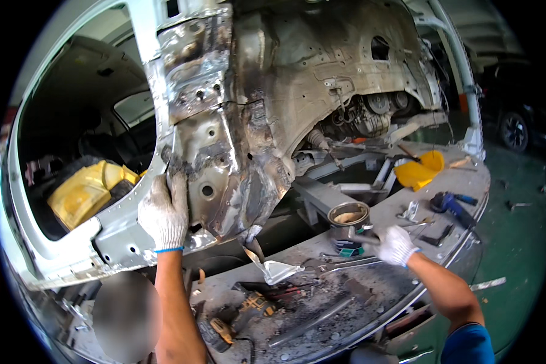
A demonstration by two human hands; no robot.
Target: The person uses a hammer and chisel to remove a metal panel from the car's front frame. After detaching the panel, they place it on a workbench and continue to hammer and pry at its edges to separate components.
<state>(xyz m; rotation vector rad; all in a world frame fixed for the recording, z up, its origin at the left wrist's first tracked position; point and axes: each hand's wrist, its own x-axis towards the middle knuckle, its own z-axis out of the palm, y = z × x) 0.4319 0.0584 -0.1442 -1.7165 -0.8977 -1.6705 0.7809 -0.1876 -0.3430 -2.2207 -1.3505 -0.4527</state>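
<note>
My gloved left hand [164, 212] grips the inner edge of the bare, scorched steel pillar [209, 182] on the pale car body, fingers pointing up along a seam; what lies under the fingertips is unclear. My gloved right hand [394, 246] is closed on a grey metal tool [367, 239] beside an open metal can [348, 215] with a green lower part. A bent metal piece [276, 270] hangs below the pillar. A blue power tool [449, 206] and small hand tools lie to the right of the can.
The grey bench [236, 285] carries a yellow-black drill [255, 303] and several tools. A yellow piece [428, 167] sits at back right, another [82, 194] inside the cabin. A blurred round shape [124, 315] fills lower left. A dark car [515, 106] stands beyond the green floor [509, 242].
</note>
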